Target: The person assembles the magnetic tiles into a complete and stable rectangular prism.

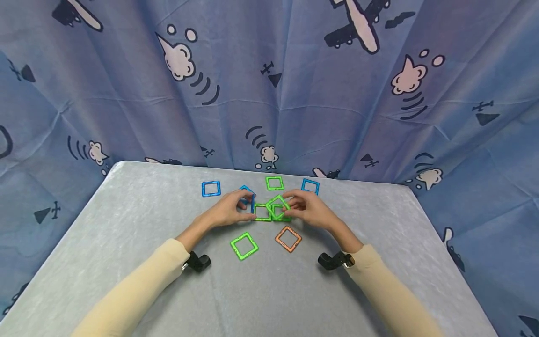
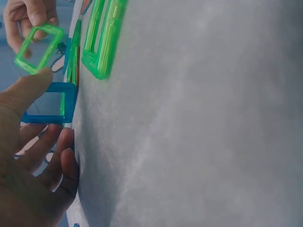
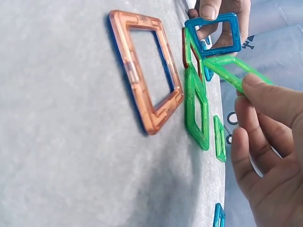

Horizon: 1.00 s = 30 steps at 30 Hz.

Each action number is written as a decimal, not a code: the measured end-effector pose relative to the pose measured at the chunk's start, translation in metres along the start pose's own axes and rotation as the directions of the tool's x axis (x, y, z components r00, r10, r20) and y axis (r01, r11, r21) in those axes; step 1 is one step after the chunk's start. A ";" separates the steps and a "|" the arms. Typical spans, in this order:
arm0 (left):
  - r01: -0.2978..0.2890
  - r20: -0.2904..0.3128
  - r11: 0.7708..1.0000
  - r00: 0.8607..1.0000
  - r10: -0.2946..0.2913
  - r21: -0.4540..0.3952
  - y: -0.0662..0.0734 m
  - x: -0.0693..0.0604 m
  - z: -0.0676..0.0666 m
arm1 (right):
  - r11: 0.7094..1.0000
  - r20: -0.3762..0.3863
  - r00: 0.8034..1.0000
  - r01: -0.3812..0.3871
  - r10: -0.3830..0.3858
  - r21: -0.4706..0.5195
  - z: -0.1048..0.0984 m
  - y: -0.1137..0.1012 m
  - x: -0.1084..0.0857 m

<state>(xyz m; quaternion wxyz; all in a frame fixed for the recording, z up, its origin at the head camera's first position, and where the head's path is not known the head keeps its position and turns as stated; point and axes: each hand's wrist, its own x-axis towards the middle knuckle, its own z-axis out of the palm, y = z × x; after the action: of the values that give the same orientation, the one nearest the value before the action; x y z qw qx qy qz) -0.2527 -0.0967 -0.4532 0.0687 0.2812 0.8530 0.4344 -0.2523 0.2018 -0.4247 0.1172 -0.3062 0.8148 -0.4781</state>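
Note:
The left hand [image 1: 230, 208] pinches a blue square frame [image 2: 70, 103] between thumb and fingers, holding it upright at the left end of two joined green squares [image 1: 263, 219]. A green square frame [image 3: 222, 70] is pinched by the right hand [image 1: 312, 209], tilted above the right one of those squares. In the right wrist view the held green frame's corner is close to the held blue frame [image 3: 189, 23]; whether they touch I cannot tell. The left joined square shows a reddish layer beneath its green one in the right wrist view.
Nearer the body lie a green square [image 1: 244, 246] and an orange square [image 1: 288, 239] with blue under it. Farther back are blue squares [image 1: 211, 188] [image 1: 310, 186] and a green square [image 1: 275, 183]. Another blue piece [image 1: 246, 188] is partly behind the left hand. A patterned curtain [image 1: 269, 93] hangs behind the table.

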 end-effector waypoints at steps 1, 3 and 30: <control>0.000 0.000 1.000 1.000 0.000 0.001 0.000 0.000 0.000 | 1.000 -0.010 1.000 -0.003 0.003 -0.001 0.000 0.000 0.000; 0.004 0.001 1.000 1.000 -0.004 0.001 0.000 0.000 0.000 | 1.000 -0.030 1.000 -0.008 0.008 0.001 0.001 0.000 -0.001; 0.011 0.018 1.000 1.000 -0.011 -0.002 0.001 -0.001 -0.003 | 0.996 -0.109 0.992 0.065 -0.058 0.061 0.008 0.006 -0.002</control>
<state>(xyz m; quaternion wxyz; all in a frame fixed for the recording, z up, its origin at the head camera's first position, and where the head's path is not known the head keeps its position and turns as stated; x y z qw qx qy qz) -0.2527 -0.0985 -0.4506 0.0792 0.2804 0.8533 0.4324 -0.2490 0.1996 -0.4344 0.0684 -0.3010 0.7942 -0.5234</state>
